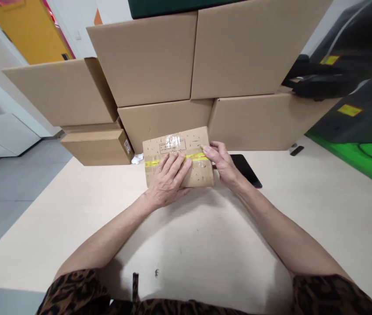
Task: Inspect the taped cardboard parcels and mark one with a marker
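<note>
While the small box (177,156) is lying flat on the table (74,210), we are pressing our left hand (168,179) down on it, fingers slightly spread across the yellow tape (151,163). Our right hand (222,162) is gripping its right edge, fingertips pinching the tape end. A phone (247,169) is lying just beside that hand; stacked cartons (169,57) are standing close behind.

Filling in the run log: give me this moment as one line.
left hand: flat on small carton | right hand: pinching yellow tape at carton edge | behind: stacked cartons | phone on table
</note>
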Motion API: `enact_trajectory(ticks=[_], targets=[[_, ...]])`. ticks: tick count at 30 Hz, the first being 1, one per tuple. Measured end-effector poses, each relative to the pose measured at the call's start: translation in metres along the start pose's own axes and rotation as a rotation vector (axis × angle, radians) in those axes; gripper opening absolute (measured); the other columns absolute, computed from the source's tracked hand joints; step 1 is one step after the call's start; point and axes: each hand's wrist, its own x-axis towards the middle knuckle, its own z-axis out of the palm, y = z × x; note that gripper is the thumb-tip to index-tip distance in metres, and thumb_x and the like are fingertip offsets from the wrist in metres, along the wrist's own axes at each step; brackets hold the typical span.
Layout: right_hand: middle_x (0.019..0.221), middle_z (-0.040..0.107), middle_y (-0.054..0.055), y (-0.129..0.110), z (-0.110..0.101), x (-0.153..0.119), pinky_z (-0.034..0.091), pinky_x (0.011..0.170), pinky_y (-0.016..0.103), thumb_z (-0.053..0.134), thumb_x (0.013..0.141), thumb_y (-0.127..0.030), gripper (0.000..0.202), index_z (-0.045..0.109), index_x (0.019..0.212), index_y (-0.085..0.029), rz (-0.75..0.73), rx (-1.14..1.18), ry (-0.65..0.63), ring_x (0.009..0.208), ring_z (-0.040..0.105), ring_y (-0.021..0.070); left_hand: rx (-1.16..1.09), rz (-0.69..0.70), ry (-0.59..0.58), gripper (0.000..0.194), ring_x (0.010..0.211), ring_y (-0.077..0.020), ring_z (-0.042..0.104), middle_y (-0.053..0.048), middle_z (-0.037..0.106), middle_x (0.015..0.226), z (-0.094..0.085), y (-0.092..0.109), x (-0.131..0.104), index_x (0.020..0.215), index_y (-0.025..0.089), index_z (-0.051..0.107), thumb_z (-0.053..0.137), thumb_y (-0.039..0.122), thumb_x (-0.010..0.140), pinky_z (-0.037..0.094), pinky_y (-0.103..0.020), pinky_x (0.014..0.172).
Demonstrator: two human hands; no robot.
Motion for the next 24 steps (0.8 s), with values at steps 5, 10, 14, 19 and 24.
enact_trajectory(ticks=[5, 10, 14, 19, 24], targets=[[0.110, 0.073, 0.005, -0.001, 0.002, -0.002, 0.055, 0.099, 0.054, 0.074, 0.072, -0.085, 0.085, 0.049, 0.132, -0.031, -0.019, 0.002, -0.008, 0.107, 0.072, 0.0326, -0.082, 0.023, -0.011, 0.099, 0.162, -0.0388, 0.045, -0.027, 0.052, 0.168, -0.001, 0.000, 0.000, 0.176, 0.007, 0.011, 0.057, 0.059, 0.105, 0.033, -0.053, 0.133], [0.112, 0.074, 0.005, -0.002, 0.003, -0.004, 0.055, 0.102, 0.055, 0.074, 0.072, -0.085, 0.084, 0.049, 0.131, -0.031, -0.007, 0.014, -0.005, 0.110, 0.071, 0.0337, -0.099, -0.005, 0.052, 0.096, 0.159, -0.0374, 0.049, -0.027, 0.057, 0.163, 0.000, -0.001, 0.003, 0.174, 0.007, 0.022, 0.046, 0.071, 0.106, 0.026, -0.052, 0.135], [0.119, 0.076, 0.005, -0.003, 0.003, -0.004, 0.054, 0.108, 0.057, 0.076, 0.074, -0.082, 0.079, 0.050, 0.130, -0.033, -0.032, 0.028, -0.020, 0.118, 0.072, 0.0346, -0.103, -0.028, 0.080, 0.096, 0.155, -0.0383, 0.051, -0.023, 0.058, 0.161, 0.004, -0.002, 0.003, 0.174, 0.018, 0.029, 0.033, 0.082, 0.103, 0.025, -0.055, 0.133], [0.121, 0.076, 0.005, 0.002, 0.002, -0.003, 0.054, 0.109, 0.057, 0.076, 0.076, -0.083, 0.080, 0.050, 0.133, -0.033, -0.049, 0.026, -0.042, 0.118, 0.072, 0.0340, -0.086, -0.117, 0.067, 0.090, 0.144, -0.0378, 0.055, -0.019, 0.061, 0.151, 0.006, 0.004, 0.008, 0.172, 0.026, 0.038, 0.037, 0.082, 0.102, 0.020, -0.057, 0.133], [0.129, 0.074, 0.008, 0.007, 0.004, -0.002, 0.054, 0.108, 0.056, 0.070, 0.081, -0.085, 0.083, 0.049, 0.141, -0.032, -0.053, -0.011, -0.066, 0.119, 0.072, 0.0333, -0.078, -0.177, 0.051, 0.095, 0.156, -0.0432, 0.044, -0.023, 0.053, 0.165, 0.010, 0.016, 0.012, 0.175, 0.020, 0.031, 0.044, 0.079, 0.101, 0.014, -0.061, 0.134]])
